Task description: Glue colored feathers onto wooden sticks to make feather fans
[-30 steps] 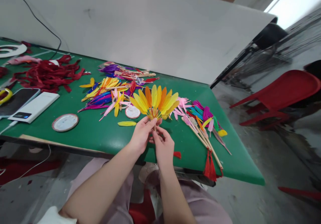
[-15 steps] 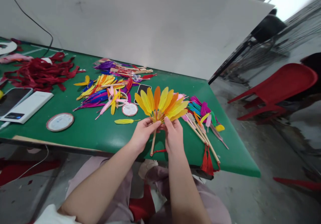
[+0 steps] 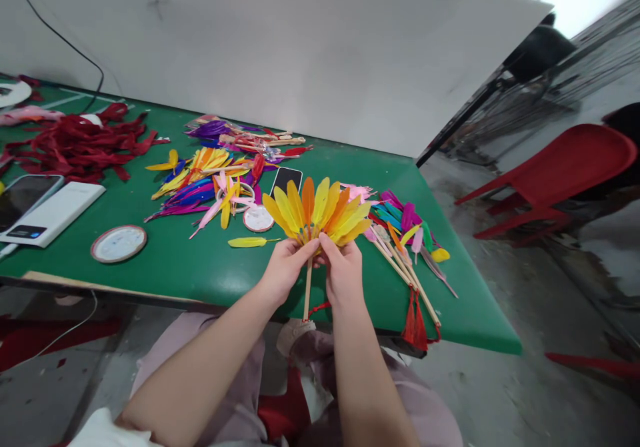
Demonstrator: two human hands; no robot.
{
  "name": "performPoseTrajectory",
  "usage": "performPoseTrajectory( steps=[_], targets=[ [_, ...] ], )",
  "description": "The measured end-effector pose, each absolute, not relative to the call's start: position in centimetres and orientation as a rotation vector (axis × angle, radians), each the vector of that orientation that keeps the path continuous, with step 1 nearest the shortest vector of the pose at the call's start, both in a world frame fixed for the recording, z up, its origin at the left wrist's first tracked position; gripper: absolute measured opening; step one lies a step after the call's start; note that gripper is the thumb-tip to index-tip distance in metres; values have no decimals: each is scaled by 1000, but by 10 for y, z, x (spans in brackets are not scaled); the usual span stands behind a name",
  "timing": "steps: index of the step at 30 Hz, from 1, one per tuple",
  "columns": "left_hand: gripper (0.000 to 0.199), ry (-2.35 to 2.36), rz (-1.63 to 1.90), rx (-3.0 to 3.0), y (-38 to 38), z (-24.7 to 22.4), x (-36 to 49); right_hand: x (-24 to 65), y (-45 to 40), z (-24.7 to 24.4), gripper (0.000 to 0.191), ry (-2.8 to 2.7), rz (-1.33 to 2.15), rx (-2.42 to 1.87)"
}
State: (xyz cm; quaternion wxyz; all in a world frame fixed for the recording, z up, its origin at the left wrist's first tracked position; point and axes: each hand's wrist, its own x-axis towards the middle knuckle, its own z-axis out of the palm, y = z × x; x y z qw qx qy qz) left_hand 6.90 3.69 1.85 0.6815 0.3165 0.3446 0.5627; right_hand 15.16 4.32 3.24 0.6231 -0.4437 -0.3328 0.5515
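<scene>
Yellow and orange feathers spread out in a feather fan (image 3: pixel 320 210) above a thin wooden handle (image 3: pixel 307 292), with a red cord near the handle's lower end. My left hand (image 3: pixel 287 263) is closed on the fan's base, its thumb pressed over the feather quills. From the other side my right hand (image 3: pixel 344 265) pinches the same base, thumb beside the left thumb. The fingers behind the fan are mostly hidden. Left of my left hand a single yellow feather (image 3: pixel 249 241) lies on the green table (image 3: pixel 200 267).
Finished-looking fans with wooden handles and a red tassel (image 3: pixel 415 320) lie at the right. Bundles of coloured feathers (image 3: pixel 187 193), a round lid (image 3: pixel 119 243), phones and a white power bank (image 3: pixel 57 213) are leftward, before red ribbons (image 3: pixel 80 143). A red chair (image 3: pixel 560 180) stands right.
The fan has tilted slightly, its handle now more upright and its feathers a little lower and to the left. My thumbs have moved closer together at the base.
</scene>
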Motion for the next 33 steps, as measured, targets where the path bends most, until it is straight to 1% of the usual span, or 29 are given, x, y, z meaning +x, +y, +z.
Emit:
performPoseTrajectory(
  steps=[3,6,9,12,15,20,24,29,33],
  targets=[
    [28,788,1283,713,37,16,68,153,43,30,28,-789,1253,-1019],
    [25,785,1337,714,38,16,67,158,35,23,27,-891,1148,-1037],
    [25,774,1373,706,39,17,66,164,15,12,23,-980,1060,-1202],
    [25,750,1373,691,38,19,67,166,-6,4,25,-1052,1099,-1333],
    [24,733,1351,676,35,21,70,166,-14,5,26,-1081,1147,-1324],
    [26,751,1319,713,28,22,74,169,-1,22,26,-936,956,-1261],
    [30,732,1240,762,25,23,75,172,10,33,22,-949,983,-1157],
    [30,727,1214,741,23,24,77,170,11,33,21,-899,988,-1148],
    [32,773,1222,677,24,25,78,170,12,28,24,-806,945,-1204]
  ],
)
